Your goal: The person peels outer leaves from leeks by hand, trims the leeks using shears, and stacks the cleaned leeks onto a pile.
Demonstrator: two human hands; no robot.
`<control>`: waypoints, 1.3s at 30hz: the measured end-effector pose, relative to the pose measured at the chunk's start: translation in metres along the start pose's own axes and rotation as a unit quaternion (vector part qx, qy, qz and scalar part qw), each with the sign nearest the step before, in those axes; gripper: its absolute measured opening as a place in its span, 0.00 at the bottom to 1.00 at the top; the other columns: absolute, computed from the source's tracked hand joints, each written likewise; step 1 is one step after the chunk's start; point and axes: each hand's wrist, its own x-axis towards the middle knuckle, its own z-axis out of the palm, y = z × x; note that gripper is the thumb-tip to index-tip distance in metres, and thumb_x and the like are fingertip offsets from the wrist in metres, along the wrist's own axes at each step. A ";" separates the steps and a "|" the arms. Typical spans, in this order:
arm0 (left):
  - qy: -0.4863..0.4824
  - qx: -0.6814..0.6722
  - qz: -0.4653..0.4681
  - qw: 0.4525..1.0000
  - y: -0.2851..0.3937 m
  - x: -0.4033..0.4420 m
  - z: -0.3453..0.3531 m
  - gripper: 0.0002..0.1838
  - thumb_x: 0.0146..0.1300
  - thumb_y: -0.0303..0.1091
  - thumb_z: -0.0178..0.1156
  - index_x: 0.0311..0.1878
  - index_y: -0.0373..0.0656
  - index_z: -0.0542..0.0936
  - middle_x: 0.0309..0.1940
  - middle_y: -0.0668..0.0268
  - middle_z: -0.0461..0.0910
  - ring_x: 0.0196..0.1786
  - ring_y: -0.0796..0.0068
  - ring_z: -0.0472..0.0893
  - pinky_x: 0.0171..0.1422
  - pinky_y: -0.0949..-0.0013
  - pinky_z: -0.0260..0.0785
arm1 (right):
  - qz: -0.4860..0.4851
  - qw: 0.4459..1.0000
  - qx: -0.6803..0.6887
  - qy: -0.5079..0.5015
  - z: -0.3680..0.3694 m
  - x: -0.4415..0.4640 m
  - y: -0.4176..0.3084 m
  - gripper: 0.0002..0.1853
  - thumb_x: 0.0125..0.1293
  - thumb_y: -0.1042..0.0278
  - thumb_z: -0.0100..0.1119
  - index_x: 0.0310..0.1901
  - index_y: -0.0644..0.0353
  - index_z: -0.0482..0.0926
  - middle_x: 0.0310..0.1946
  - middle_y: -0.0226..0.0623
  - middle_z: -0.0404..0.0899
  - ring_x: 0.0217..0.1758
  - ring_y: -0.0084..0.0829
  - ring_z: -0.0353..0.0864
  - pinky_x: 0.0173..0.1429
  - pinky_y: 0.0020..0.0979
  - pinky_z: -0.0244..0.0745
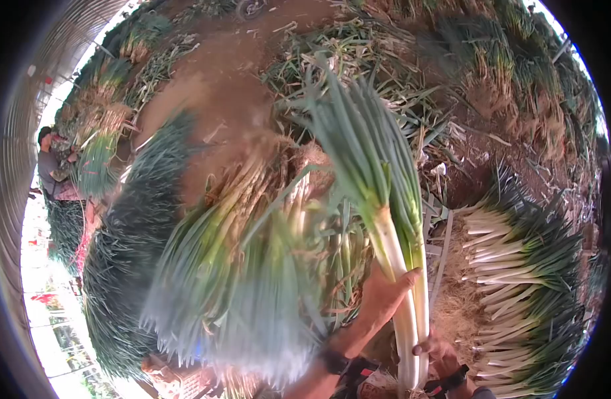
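Observation:
My left hand [383, 297] is wrapped around the white shafts of a couple of thick green onions [387, 246], held upright with their leaves fanning toward the top. Lower down, my right hand [441, 354] has its fingers curled against the same stalks near the root end, which is partly hidden at the bottom edge. Untrimmed green onions [219, 266] with dry brownish outer leaves are heaped to the left of my hands, their tips blurred. To the right, cleaned green onions [501, 299] lie in a row, white ends facing me.
Stripped leaves [365, 60] litter the brown ground [219, 86] ahead. More onion bundles [491, 60] stand at the far right, and a long green pile [136, 246] lies on the left. Another person [56, 166] sits at the far left. A pale metal frame [441, 249] is beside the row.

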 end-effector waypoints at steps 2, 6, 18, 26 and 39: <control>-0.038 -0.095 -0.024 0.994 0.005 0.001 0.001 0.35 0.61 0.45 0.74 0.63 0.33 0.72 0.45 0.58 0.83 0.44 0.69 0.83 0.50 0.64 0.78 | -0.018 0.999 -0.012 0.033 0.008 0.000 -0.006 0.46 0.45 0.74 0.76 0.69 0.66 0.65 0.48 0.45 0.82 0.42 0.40 0.87 0.47 0.43 0.89; -0.075 -0.253 -0.006 0.964 -0.033 0.006 0.010 0.35 0.60 0.43 0.75 0.62 0.33 0.72 0.47 0.57 0.82 0.44 0.69 0.84 0.48 0.65 0.78 | -0.020 0.990 -0.094 0.103 0.021 0.004 -0.018 0.46 0.44 0.68 0.80 0.66 0.72 0.69 0.47 0.46 0.82 0.44 0.39 0.86 0.49 0.37 0.87; -0.095 -0.321 -0.113 0.935 -0.153 -0.035 0.022 0.20 0.65 0.30 0.68 0.59 0.38 0.79 0.47 0.62 0.84 0.49 0.67 0.84 0.55 0.63 0.79 | 0.053 0.949 -0.308 0.050 -0.012 0.037 0.028 0.35 0.55 0.50 0.79 0.62 0.57 0.81 0.41 0.39 0.88 0.42 0.31 0.86 0.51 0.34 0.80; -0.107 -0.303 -0.156 0.934 -0.163 -0.024 0.047 0.20 0.64 0.32 0.66 0.58 0.36 0.79 0.48 0.58 0.83 0.50 0.63 0.83 0.57 0.59 0.78 | -0.065 0.907 -0.390 0.143 0.011 -0.032 0.023 0.57 0.56 0.46 0.79 0.78 0.59 0.52 0.58 0.54 0.78 0.60 0.42 0.81 0.62 0.39 0.79; -0.139 -0.189 -0.163 0.958 -0.030 0.033 0.199 0.34 0.59 0.31 0.74 0.67 0.33 0.71 0.56 0.58 0.80 0.55 0.61 0.81 0.64 0.57 0.75 | -0.175 0.931 -0.217 0.236 -0.101 -0.071 0.006 0.55 0.58 0.48 0.77 0.78 0.60 0.52 0.61 0.53 0.76 0.63 0.42 0.80 0.66 0.39 0.77</control>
